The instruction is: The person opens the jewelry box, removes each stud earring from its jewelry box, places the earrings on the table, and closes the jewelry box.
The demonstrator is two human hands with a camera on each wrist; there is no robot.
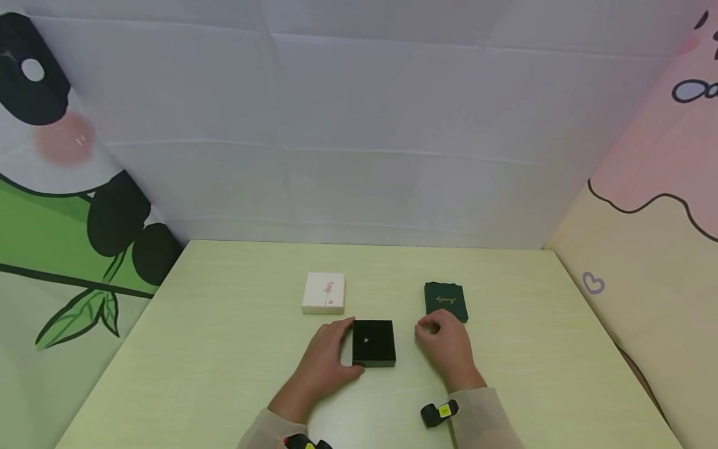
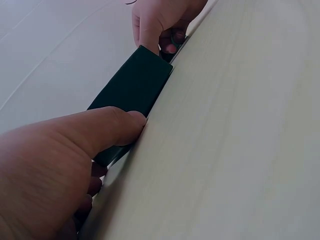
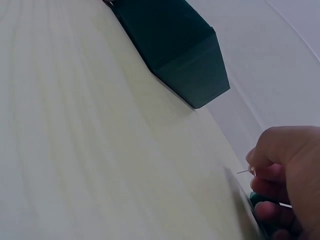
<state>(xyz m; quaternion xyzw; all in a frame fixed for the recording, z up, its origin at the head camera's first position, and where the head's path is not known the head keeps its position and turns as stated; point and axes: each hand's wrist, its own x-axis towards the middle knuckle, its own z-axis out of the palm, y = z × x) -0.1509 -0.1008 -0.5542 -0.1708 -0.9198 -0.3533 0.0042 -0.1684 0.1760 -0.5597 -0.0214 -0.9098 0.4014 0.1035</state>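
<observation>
My left hand [image 1: 325, 362] grips a small dark green jewelry box [image 1: 377, 355] by its left side, thumb at the near edge and fingers at the far one. The box's upper face looks black, with a tiny silver star [image 1: 366, 340] left of its middle. To the right of the box, my right hand [image 1: 445, 346] pinches a small earring [image 3: 252, 170] between thumb and forefinger. Its thin post points out past the fingertips in the right wrist view. Just beyond this hand lies a dark green piece with gold lettering [image 1: 447, 300], partly covered by the fingers.
A white box [image 1: 323, 293] with a pink flower print sits behind the jewelry box, to its left. The pale wooden table [image 1: 224, 349] meets a white cloth backdrop [image 1: 359, 137] at its far edge. Printed panels stand at both sides.
</observation>
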